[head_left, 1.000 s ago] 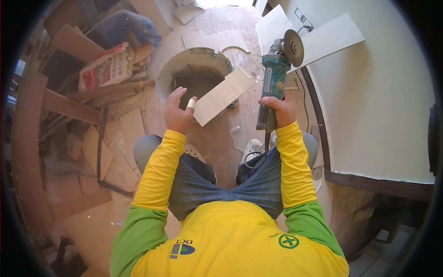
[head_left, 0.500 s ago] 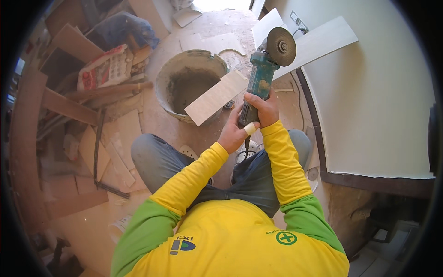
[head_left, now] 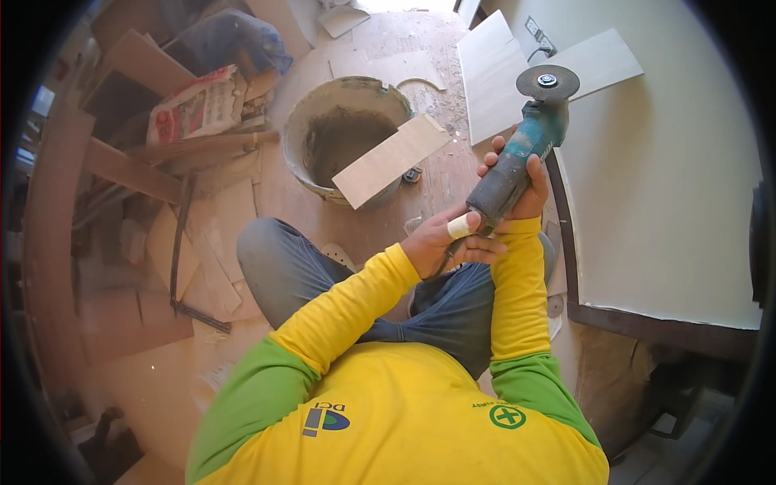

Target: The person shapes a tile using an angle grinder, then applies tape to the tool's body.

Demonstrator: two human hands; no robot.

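Observation:
A teal and black angle grinder point(head_left: 517, 162) is held up in front of me, its round disc point(head_left: 548, 82) at the far end with the metal nut showing. My right hand point(head_left: 531, 196) wraps around the grinder's body, fingertips on its left side and thumb on its right. At the rear end, my left hand point(head_left: 449, 238) has the grinder's tail and cord between its thumb and fingers. White tape covers the left thumb. Left of the grinder, a cut tile strip point(head_left: 392, 160) rests across the rim of a mortar-stained bucket point(head_left: 301, 153).
Larger pale tile pieces point(head_left: 491, 77) lean by the wall at the right, near a socket point(head_left: 540, 34). Boards, a torn sack point(head_left: 198, 109) and a dark metal frame point(head_left: 179, 250) clutter the left. A small dark object point(head_left: 412, 175) lies beside the bucket.
The grinder has moved right and turned, so its disc now lies flatter with the nut facing up. Both hands have shifted right with it. The left hand sits lower at its tail.

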